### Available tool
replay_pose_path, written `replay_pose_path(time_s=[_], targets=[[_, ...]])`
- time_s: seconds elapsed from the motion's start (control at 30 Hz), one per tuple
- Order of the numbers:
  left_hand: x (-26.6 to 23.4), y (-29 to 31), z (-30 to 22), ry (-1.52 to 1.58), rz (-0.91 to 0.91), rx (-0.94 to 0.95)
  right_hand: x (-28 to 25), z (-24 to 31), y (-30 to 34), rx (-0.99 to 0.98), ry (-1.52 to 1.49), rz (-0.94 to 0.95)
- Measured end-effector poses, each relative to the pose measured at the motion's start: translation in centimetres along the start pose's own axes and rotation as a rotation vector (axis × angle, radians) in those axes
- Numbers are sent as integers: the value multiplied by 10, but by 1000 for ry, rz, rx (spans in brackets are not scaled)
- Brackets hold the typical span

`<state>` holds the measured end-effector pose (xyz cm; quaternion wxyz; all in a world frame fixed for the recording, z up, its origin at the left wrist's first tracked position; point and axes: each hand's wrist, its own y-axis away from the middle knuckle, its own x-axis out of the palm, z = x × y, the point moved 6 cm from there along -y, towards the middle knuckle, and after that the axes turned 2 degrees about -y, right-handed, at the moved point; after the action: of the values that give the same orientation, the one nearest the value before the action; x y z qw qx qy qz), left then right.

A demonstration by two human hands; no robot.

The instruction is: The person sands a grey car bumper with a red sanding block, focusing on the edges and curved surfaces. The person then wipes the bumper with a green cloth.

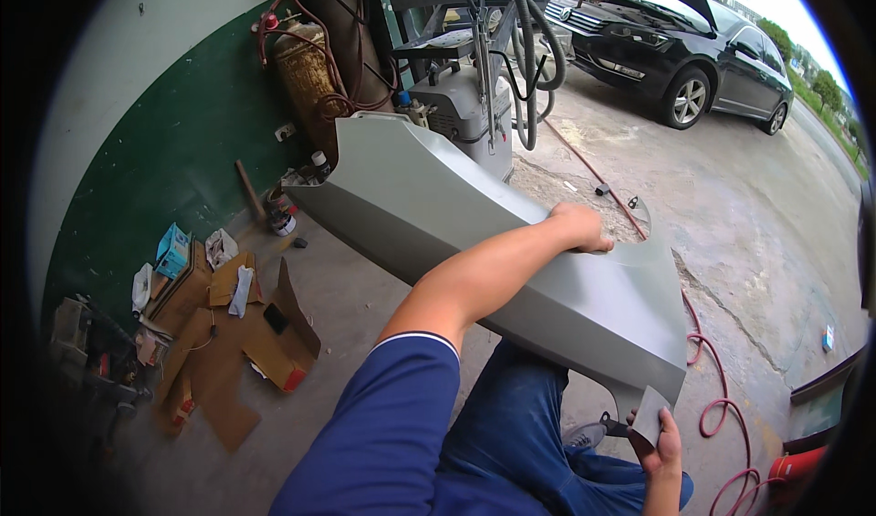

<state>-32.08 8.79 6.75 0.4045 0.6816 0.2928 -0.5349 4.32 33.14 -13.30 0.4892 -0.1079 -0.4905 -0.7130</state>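
A car fender (411,208) in matte grey lies slantwise in front of me, its near end above my bent leg. My left arm reaches across it. My left hand (579,227) is closed over the curved wheel-arch edge, its fingertips partly hidden behind the rim. Low on the right, my right hand (661,443) pinches a small grey piece of sandpaper (649,414) between thumb and fingers. The sheet is beside the fender's lower corner; I cannot tell whether it touches the panel.
Flattened cardboard (224,370) and clutter cover the floor at left. A rusty gas cylinder (306,69) and a grey wheeled machine (465,119) stand behind the fender. A red hose (721,370) snakes along the right. Farther back, a black car (671,55) has its hood raised.
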Motion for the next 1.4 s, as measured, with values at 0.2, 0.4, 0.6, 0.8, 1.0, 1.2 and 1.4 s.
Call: replay_pose_path(time_s=[0.2,0.4,0.6,0.8,1.0,1.2,1.4], targets=[[-15,26,13,80,-43,-47,45,-58,-6,106,-126,32],[-29,37,12,165,-140,-53,77,-57,-30,-58,-394,73],[-28,10,15,282,18,-135,109,-10,-27,-244,-480,57],[-32,-83,12,470,169,-153,133,101,-39,-388,-340,39],[-15,-141,9,749,320,-304,167,196,-65,-382,-216,47],[-28,-111,20,800,458,-455,217,243,-37,-247,-101,-56],[-102,-6,21,968,663,-628,321,288,65,-93,18,23]])
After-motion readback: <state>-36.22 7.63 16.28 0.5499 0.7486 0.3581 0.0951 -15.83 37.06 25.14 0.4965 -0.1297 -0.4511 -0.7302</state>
